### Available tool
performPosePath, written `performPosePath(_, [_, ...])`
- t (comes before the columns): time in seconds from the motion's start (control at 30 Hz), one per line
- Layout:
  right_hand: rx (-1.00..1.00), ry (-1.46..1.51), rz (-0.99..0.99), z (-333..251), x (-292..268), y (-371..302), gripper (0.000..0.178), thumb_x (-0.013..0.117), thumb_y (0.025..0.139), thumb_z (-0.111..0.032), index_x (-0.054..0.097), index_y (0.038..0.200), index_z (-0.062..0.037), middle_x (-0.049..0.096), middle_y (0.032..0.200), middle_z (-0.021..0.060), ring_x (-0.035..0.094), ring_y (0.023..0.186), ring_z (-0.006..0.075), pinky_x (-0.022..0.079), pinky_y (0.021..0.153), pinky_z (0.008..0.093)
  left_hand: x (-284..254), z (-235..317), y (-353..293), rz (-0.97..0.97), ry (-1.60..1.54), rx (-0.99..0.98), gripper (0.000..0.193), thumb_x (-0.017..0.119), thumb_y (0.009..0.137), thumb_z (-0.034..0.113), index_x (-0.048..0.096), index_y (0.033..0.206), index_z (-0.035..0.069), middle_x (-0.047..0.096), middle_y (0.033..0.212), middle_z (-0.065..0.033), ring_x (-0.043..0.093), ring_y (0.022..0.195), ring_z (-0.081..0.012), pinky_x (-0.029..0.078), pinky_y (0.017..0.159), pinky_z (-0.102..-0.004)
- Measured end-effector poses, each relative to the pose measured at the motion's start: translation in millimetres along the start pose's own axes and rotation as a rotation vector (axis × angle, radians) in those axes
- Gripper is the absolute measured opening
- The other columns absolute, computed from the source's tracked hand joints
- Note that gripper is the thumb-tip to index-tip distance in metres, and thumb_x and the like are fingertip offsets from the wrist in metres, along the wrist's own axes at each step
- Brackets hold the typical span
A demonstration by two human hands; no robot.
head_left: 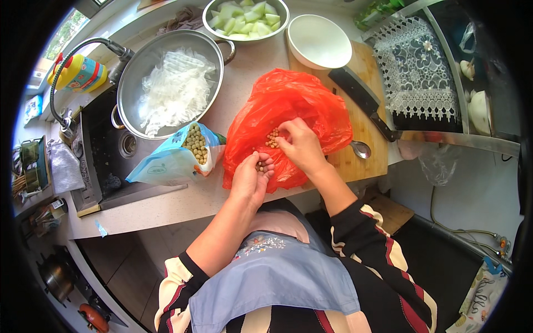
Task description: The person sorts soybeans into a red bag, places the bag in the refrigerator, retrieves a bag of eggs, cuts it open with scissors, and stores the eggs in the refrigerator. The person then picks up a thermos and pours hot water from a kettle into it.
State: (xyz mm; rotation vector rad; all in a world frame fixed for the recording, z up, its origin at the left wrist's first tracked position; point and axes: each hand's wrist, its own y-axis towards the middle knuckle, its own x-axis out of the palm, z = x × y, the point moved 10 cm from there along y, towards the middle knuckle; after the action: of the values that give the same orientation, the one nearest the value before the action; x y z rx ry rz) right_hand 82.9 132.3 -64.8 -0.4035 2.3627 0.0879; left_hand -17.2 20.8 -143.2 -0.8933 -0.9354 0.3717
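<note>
My left hand (252, 176) is cupped with its fingers curled round a few small brownish beans (261, 166), at the near edge of a red plastic bag (261, 105). Inside the opened bag lies a small heap of tan beans (272, 137). Over that heap, my right hand (302, 141) reaches in with thumb and fingers pinched together; what is between the fingertips cannot be made out. To the left, an open blue-and-white packet (166, 158) of round greenish-tan dried peas (195, 143) leans beside the bag.
A steel pot (127, 105) of white translucent strips stands partly over the sink (108, 150). Behind are a bowl (214, 30) of pale green chunks and a white bowl (320, 41). A cleaver (361, 100) and spoon (361, 149) lie on the wooden board (369, 164) at right.
</note>
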Motion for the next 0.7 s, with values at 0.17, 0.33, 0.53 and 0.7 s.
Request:
performPosePath(0.17, [-0.004,-0.257,-0.179,-4,36,11,0.036,0.07,0.073,-0.011,0.051,0.103,-0.0063,0.048,0.103,0.0162,0.058,0.086,0.0382,0.05,0.068,0.045,-4,8,-4,0.041,0.005,0.023,0.024,0.044,0.095,0.02,0.056,0.087,0.002,0.058,0.081,-0.0088,0.055,0.074,-0.0176,0.047,0.069,-0.0286])
performPosePath(0.33, [-0.056,-0.132,-0.123,15,35,21,0.025,0.069,0.072,-0.007,0.059,0.095,-0.0054,0.054,0.089,0.0158,0.06,0.081,0.0351,0.051,0.067,0.0403,-4,8,-2,0.028,0.009,0.015,0.024,0.044,0.095,0.02,0.057,0.088,0.001,0.059,0.083,-0.0095,0.056,0.076,-0.0182,0.047,0.07,-0.0291])
performPosePath(0.53, [0.066,0.161,-0.088,18,13,19,0.013,0.063,0.075,-0.004,0.067,0.087,-0.0041,0.06,0.077,0.0157,0.062,0.074,0.0284,0.051,0.067,0.0354,3,12,-4,-0.013,0.002,0.021,0.025,0.047,0.094,0.021,0.057,0.095,-0.001,0.059,0.092,-0.012,0.057,0.087,-0.0207,0.048,0.081,-0.0305])
performPosePath(0.7, [0.065,0.431,-0.201,-40,7,-16,0.014,0.062,0.08,0.0,0.065,0.094,0.0012,0.064,0.087,0.0062,0.063,0.076,0.0106,0.05,0.067,0.0237,16,12,-6,-0.015,-0.13,-0.003,0.028,0.042,0.097,0.024,0.056,0.091,0.0,0.059,0.09,-0.0109,0.057,0.085,-0.0195,0.049,0.077,-0.0298])
